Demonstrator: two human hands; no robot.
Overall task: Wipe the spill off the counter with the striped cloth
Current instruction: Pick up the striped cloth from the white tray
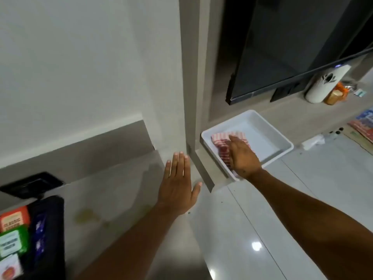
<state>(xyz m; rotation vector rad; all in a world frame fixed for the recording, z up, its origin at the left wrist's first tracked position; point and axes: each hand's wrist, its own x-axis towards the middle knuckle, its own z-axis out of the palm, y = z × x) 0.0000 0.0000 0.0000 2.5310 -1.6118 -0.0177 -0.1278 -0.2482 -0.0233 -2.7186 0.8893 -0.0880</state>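
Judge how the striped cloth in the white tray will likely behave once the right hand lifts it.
The striped cloth lies rumpled in the white tray, so it will probably droop and unfold. It looks thin, likely light. The right hand rests on it; the shallow tray might shift if the cloth drags.

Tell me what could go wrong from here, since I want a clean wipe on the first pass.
1. The right hand lies on the cloth in the tray, which overhangs its ledge; a hard pull may tip it.
2. The yellowish spill lies close to the boxes; a wide swipe could smear it onto them.
3. The left hand hangs open near the spill and could touch it.
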